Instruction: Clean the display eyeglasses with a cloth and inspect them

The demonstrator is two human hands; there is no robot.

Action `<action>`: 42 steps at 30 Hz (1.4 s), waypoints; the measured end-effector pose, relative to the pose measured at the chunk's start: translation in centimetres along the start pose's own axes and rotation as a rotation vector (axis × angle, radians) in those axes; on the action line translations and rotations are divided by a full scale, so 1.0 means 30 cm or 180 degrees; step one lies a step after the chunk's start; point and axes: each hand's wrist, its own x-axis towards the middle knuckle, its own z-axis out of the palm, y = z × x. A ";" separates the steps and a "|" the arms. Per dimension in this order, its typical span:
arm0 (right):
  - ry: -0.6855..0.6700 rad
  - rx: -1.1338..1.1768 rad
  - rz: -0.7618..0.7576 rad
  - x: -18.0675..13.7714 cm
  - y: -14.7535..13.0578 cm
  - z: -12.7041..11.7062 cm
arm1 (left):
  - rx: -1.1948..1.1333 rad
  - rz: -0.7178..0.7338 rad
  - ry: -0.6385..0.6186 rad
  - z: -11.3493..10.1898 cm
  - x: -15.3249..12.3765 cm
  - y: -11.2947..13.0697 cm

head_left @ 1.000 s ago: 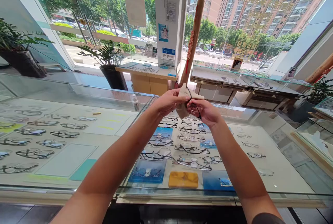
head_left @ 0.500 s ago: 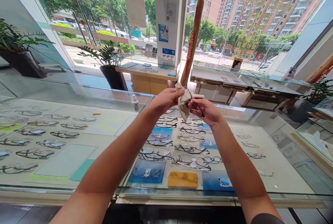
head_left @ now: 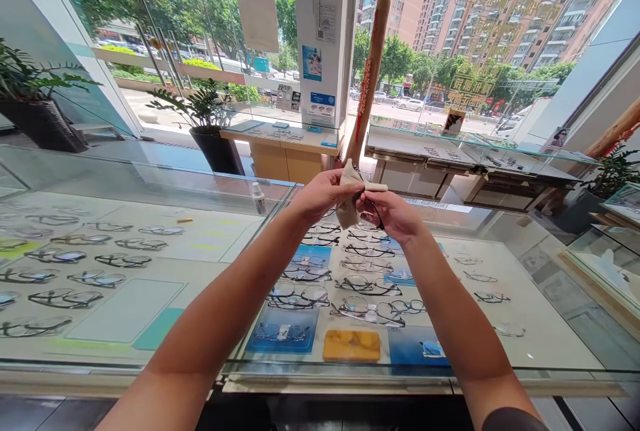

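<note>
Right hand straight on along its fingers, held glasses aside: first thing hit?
For the right hand, probably the beige cloth held by the left hand; any gap is hard to judge in depth.

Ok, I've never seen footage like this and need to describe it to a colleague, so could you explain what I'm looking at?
Happily. There is no machine here: these are a person's two bare hands. All the pictures come from one camera worn on that person's head, looking forward and down, so the forearms reach away from you.

Below them is a glass-topped counter. Rows of eyeglasses show beneath the glass, with a yellow, flat block near the front edge. A small bottle stands beyond the left forearm.

The left hand pinches a beige cloth. The right hand, close against it, holds what looks like a dark glasses frame, partly hidden by cloth and fingers.
</note>
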 end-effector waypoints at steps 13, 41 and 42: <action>0.0191 0.0074 -0.0113 0.010 0.002 -0.006 | -0.0517 -0.0340 0.0821 -0.009 0.026 -0.007; 0.0220 -0.0262 -0.0390 -0.025 -0.024 0.020 | 0.1529 0.1607 0.1050 0.081 -0.039 0.018; 0.0199 -0.0323 -0.0402 -0.025 -0.020 0.023 | 0.1439 0.1578 0.1119 0.083 -0.036 0.015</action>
